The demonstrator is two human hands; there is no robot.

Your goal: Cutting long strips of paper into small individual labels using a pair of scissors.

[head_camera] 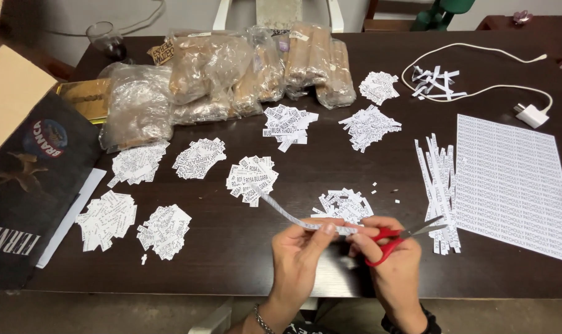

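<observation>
Head view: label piles around hands

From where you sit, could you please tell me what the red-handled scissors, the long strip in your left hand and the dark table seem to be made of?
The red-handled scissors in the right hand: glossy handles, probably plastic; grey shiny blades, likely steel.
The long white printed strip in the left hand: thin and bending, evidently paper.
The dark brown table: smooth with soft reflections, probably varnished wood or veneer.

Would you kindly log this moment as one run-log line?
left hand: holds paper strip | right hand: holds red scissors, blades open at strip end | cut label piles on dark table | printed sheet at right
</observation>
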